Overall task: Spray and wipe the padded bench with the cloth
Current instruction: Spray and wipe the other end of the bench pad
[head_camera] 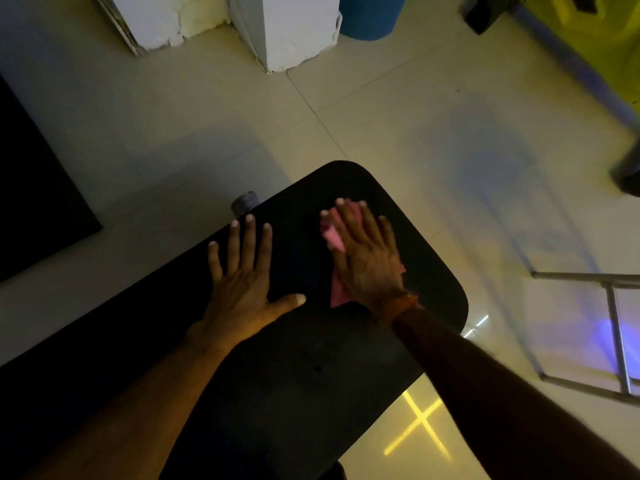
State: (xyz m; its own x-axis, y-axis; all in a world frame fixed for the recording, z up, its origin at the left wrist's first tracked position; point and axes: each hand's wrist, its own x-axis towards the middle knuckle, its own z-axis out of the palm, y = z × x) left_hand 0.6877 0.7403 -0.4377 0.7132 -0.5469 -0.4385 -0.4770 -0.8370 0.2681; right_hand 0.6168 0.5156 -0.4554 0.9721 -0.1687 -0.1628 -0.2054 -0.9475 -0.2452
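Observation:
The black padded bench [304, 358] runs from the lower left to a rounded end near the middle of the view. A pink cloth [334, 237] lies on the pad near that end, mostly covered by my right hand [363, 254], which presses flat on it with fingers stretched out. My left hand [242, 275] rests flat on the pad to the left of the cloth, fingers spread, holding nothing. No spray bottle shows in the frame.
Pale tiled floor [381, 116] surrounds the bench. A grey cylinder [245, 201] pokes out behind the bench's far edge. A metal frame [616, 334] stands at right, a white pillar [294, 29] and blue barrel [370, 15] at the back, a black mat [31, 188] at left.

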